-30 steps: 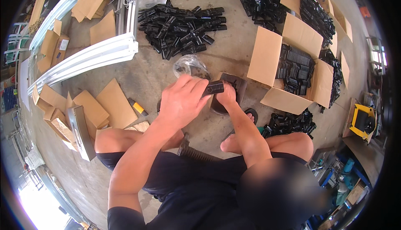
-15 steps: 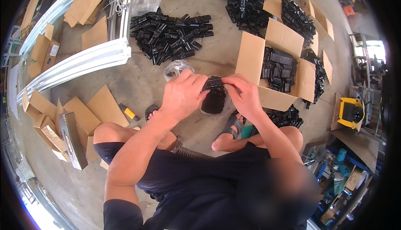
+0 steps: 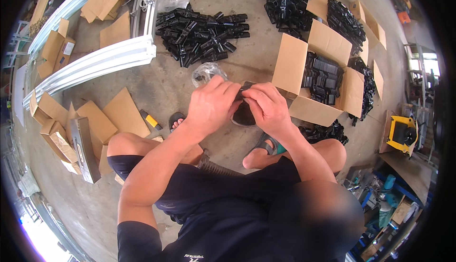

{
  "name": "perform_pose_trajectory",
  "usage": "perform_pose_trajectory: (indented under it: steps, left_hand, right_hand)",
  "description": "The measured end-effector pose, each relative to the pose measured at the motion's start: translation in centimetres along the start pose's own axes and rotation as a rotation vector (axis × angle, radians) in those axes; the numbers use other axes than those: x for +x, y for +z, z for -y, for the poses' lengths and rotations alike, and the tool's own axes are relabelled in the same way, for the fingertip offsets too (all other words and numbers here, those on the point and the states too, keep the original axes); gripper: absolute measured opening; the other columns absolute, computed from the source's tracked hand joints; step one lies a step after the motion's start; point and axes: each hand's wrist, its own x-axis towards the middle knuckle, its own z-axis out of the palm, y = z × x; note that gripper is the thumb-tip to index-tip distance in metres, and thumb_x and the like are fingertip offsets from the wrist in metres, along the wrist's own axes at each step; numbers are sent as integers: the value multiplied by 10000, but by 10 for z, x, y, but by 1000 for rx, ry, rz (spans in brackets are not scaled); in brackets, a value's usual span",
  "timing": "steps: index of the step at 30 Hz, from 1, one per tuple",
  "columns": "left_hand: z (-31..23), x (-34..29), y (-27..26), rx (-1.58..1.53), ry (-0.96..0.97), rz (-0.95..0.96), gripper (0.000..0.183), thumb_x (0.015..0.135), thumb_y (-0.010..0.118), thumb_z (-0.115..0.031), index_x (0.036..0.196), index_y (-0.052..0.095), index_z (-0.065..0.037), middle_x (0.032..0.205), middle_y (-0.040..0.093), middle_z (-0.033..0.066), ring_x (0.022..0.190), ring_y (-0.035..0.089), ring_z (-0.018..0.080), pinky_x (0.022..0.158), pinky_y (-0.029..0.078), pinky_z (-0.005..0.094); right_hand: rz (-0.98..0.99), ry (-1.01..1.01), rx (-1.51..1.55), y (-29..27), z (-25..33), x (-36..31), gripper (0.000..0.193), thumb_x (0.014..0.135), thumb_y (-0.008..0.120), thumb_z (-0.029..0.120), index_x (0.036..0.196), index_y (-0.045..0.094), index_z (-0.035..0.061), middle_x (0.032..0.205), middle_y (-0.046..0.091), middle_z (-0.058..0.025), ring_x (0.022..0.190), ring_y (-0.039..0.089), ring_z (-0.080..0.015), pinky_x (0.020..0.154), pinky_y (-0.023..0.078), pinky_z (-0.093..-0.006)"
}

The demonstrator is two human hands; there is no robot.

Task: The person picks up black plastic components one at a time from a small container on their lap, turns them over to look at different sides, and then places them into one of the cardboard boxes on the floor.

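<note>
Between my two hands is a small black plastic part (image 3: 244, 90), mostly covered by my fingers. My left hand (image 3: 209, 104) is closed round its left end. My right hand (image 3: 270, 111) pinches at its right end with thumb and fingers. Just below, on the floor between my feet, stands a clear plastic bag (image 3: 244, 117) with small dark pieces in it, too small to tell apart. A crumpled clear bag (image 3: 205, 74) lies beyond my left hand. To the right, an open cardboard box (image 3: 290, 64) holds rows of black plastic parts (image 3: 323, 77).
Heaps of black parts (image 3: 202, 36) lie ahead, with more parts (image 3: 289, 5) farther right. White metal profiles (image 3: 95, 64) and flattened cardboard (image 3: 95, 124) are at left. A yellow-and-black tool (image 3: 151, 119) lies by my left foot. A yellow-framed object (image 3: 403, 131) stands at right.
My right hand has moved in over the black part, hiding more of it and coming closer to my left hand. The whole view has shifted slightly.
</note>
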Motion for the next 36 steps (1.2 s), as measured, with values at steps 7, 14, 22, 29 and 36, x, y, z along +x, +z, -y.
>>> perform_pose_trajectory:
  steps: [7,14,22,29,36]
  left_hand:
    - [-3,3,5,26,10,-5,437,651,866,-155,1048,693,-97,932,704,-12,887,644,183,674,567,327]
    - [-1,4,3,-14,-68,1,393,696,864,-172,1047,707,-88,929,712,16,889,671,214,687,571,352]
    - [-8,13,-14,-567,-505,164,350,857,813,-160,1160,727,-9,978,733,66,836,672,161,740,540,283]
    - [-14,9,-14,-825,-548,89,357,898,793,-119,1217,699,9,1066,741,51,854,638,78,767,524,251]
    - [-22,4,-6,-1064,-586,-120,350,916,775,-34,1256,697,0,1075,738,52,879,657,80,779,535,231]
  right_hand:
    - [10,-2,-86,4,1,0,232,818,732,-18,1039,681,29,954,626,-94,865,615,-304,726,532,-393]
    - [-3,183,-60,-6,3,3,329,828,764,25,1148,690,40,1011,629,-101,894,627,-279,755,540,-354]
    - [68,790,1215,-14,-24,-7,471,943,753,77,1371,587,-28,1170,683,-72,999,659,-132,854,572,-291]
    - [-46,794,1209,1,-14,-5,358,969,734,94,1291,638,-32,1078,718,-70,902,676,-123,807,574,-276]
    - [-99,803,1177,0,-5,9,370,965,744,110,1285,636,-41,1049,725,-67,848,678,-115,764,571,-266]
